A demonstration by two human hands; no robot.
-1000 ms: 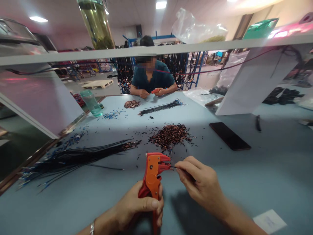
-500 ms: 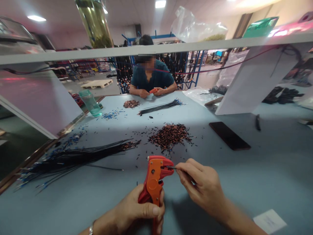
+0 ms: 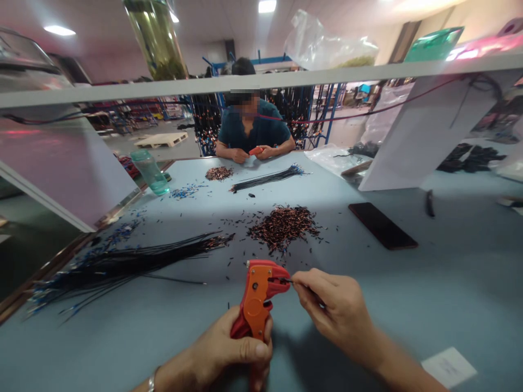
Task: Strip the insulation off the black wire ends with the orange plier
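Observation:
My left hand (image 3: 237,343) is wrapped round the handles of a red and orange wire stripper (image 3: 258,296), held upright above the table. To its right, my right hand (image 3: 333,305) pinches a short black wire (image 3: 289,281) between thumb and fingertips. The wire's end lies in the stripper's jaws; its far part is hidden by my fingers. Just beyond the tool is a heap of small black and copper-coloured wire pieces (image 3: 285,227). A bundle of long black wires (image 3: 134,262) with blue ends lies to the left.
A phone (image 3: 382,225) lies on the right, with a white paper slip (image 3: 448,368) nearer me. A green bottle (image 3: 150,173) stands at the left edge. Opposite sits a co-worker (image 3: 255,128) holding a red tool, behind a second wire bundle (image 3: 269,178). A white shelf (image 3: 261,81) spans overhead.
My right hand has shifted very slightly down and left, close against the stripper's jaws. The stripper and my left hand stay almost where they were.

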